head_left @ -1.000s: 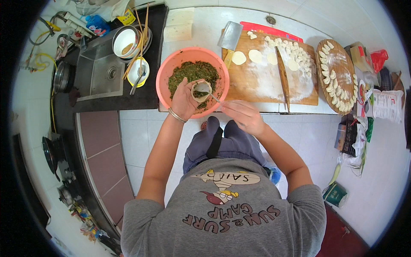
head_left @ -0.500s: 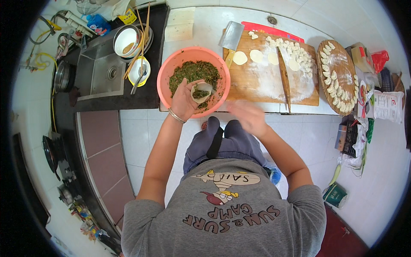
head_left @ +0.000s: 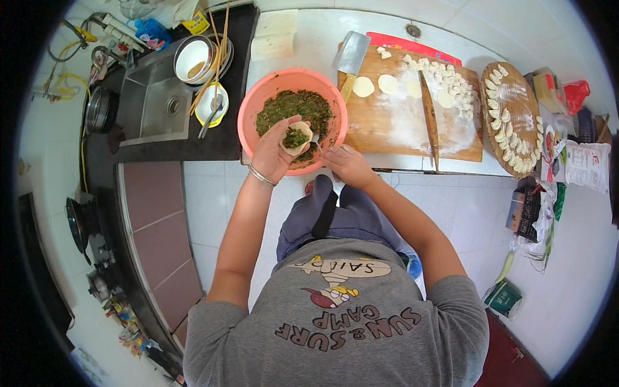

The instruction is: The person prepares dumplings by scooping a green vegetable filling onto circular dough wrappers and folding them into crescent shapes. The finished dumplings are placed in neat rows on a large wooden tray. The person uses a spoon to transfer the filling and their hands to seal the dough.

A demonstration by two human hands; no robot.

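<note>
Over the near side of a pink bowl (head_left: 245, 122), my left hand (head_left: 273, 155) cups a round dumpling wrapper (head_left: 294, 150). Chopped green filling lies in the middle of that wrapper. My right hand (head_left: 348, 166) is at the bowl's near right rim, fingers closed round a metal spoon (head_left: 315, 142). The spoon's tip reaches to the wrapper's right edge. Behind my left hand, a mass of green filling (head_left: 296, 108) fills much of the bowl. Several flat wrappers (head_left: 388, 84) lie on the floured wooden board (head_left: 406, 122) to the right.
A cleaver (head_left: 352, 55) and a rolling pin (head_left: 429, 122) rest on the board, with dough pieces (head_left: 451, 80) at its far right. Beyond stands a round board of shaped dumplings (head_left: 506, 129). Leftward are a sink (head_left: 151, 97), stacked bowls (head_left: 191, 61) and long chopsticks (head_left: 222, 51).
My right hand, blurred before, has moved left to the bowl with the spoon at the wrapper. The wrapper in my left hand is now spread flatter, with its filling more exposed.
</note>
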